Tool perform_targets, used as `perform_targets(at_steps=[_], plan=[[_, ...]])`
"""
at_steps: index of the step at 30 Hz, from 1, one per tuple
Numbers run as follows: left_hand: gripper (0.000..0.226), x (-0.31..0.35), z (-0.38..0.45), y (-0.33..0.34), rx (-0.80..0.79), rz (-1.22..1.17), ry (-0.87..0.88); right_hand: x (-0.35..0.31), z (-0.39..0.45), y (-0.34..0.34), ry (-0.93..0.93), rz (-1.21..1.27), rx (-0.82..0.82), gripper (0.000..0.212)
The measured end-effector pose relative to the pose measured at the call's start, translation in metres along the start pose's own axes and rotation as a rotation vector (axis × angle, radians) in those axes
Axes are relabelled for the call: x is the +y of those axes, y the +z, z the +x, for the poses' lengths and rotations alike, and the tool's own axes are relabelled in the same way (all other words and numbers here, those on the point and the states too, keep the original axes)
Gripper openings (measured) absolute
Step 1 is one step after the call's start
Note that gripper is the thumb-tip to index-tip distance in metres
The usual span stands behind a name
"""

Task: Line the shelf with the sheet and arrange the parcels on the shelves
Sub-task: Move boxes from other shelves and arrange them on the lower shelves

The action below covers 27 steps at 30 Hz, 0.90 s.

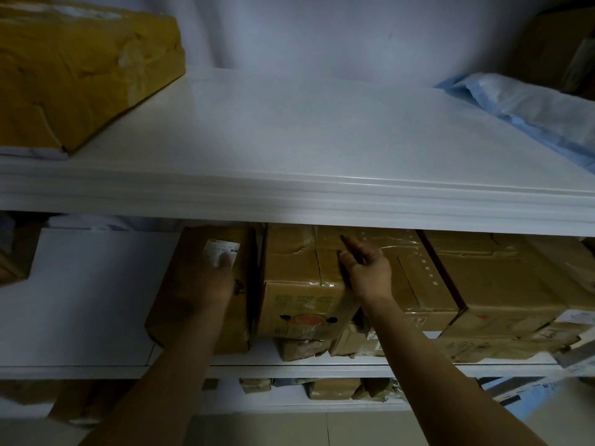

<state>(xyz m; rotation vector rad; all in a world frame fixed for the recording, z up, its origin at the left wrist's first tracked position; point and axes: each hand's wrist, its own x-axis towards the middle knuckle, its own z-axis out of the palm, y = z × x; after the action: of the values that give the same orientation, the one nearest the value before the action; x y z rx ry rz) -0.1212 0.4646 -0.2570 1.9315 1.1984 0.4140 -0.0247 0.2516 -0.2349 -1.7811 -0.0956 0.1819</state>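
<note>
On the middle shelf [80, 349] a brown cardboard parcel with a white label [193, 252] lies under my left hand [211, 281], which rests flat on its top near the label. Right beside it stands a taped carton with printed front [299, 284]. My right hand [363, 268] hovers over that carton's right edge, fingers straight and pointing toward the back. More brown parcels [499, 278] fill the shelf to the right. A white sheet [289, 123] lines the upper shelf.
On the upper shelf a yellow-taped parcel [80, 66] sits at the left and a blue plastic mailer [531, 111] at the right. Small parcels [331, 387] lie on the lowest shelf. The left part of the middle shelf is bare white.
</note>
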Motion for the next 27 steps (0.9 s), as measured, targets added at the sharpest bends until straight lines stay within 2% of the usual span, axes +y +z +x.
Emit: perform_targets(at_steps=[2, 4, 5, 7, 15, 20, 22, 27], plan=[[0.085, -0.032, 0.015, -0.013, 0.083, 0.145, -0.194, -0.002, 0.001, 0.000, -0.055, -0.144, 0.009, 0.035], [0.107, -0.057, 0.020, -0.021, 0.016, 0.060, -0.351, -0.002, 0.000, 0.001, -0.106, -0.272, 0.024, 0.033], [0.111, -0.066, 0.018, -0.022, -0.033, 0.031, -0.366, -0.002, 0.001, 0.002, -0.126, -0.324, 0.027, 0.032], [0.110, -0.081, 0.017, -0.016, -0.107, 0.039, -0.309, -0.004, -0.001, 0.003, -0.133, -0.419, 0.000, 0.033], [0.109, -0.095, 0.030, -0.012, -0.162, 0.051, -0.148, -0.008, 0.005, 0.004, -0.155, -0.532, -0.047, 0.035], [0.129, -0.098, 0.024, -0.014, -0.190, 0.034, -0.113, -0.006, 0.002, 0.006, -0.155, -0.564, 0.017, 0.033], [0.123, -0.096, 0.022, -0.014, -0.199, 0.092, -0.091, -0.013, 0.001, 0.008, -0.160, -0.649, 0.051, 0.032], [0.078, -0.076, 0.005, -0.020, -0.197, 0.249, -0.087, -0.037, -0.019, 0.017, -0.279, -0.857, 0.152, 0.032]])
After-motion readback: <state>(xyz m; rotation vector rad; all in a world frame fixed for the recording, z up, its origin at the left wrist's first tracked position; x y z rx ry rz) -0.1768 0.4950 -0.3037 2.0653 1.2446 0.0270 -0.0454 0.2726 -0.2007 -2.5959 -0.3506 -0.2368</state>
